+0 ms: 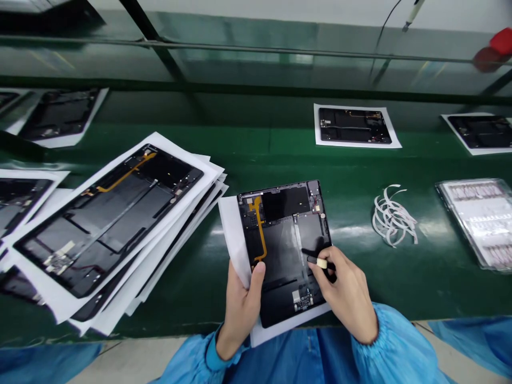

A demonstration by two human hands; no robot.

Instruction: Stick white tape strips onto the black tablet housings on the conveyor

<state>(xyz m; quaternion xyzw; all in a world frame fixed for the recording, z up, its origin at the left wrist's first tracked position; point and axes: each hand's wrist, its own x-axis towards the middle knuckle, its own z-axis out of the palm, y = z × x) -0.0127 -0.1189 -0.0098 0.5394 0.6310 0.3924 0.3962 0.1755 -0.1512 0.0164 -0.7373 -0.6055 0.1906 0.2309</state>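
My left hand point(245, 296) grips the left edge of a tablet housing point(278, 261) and the white paper sheet point(234, 224) under it, thumb on top. Inside the tilted housing, an orange flex cable point(262, 234) runs along the left side and a pale ribbon strip point(298, 242) along the middle. Over the housing's right edge, my right hand point(347, 288) pinches a small black piece with a cream-coloured block point(321, 263) between thumb and forefinger. Its exact kind cannot be made out. Part of the housing's right edge is hidden behind my right hand.
To the left lies a slanted stack of tablet housings point(120, 213) interleaved with white paper. Curled white strips point(394, 216) and a clear plastic tray of small parts point(478, 221) lie at right. Another housing point(354, 127) sits farther back. Blue sleeves point(480, 341) show at the edge.
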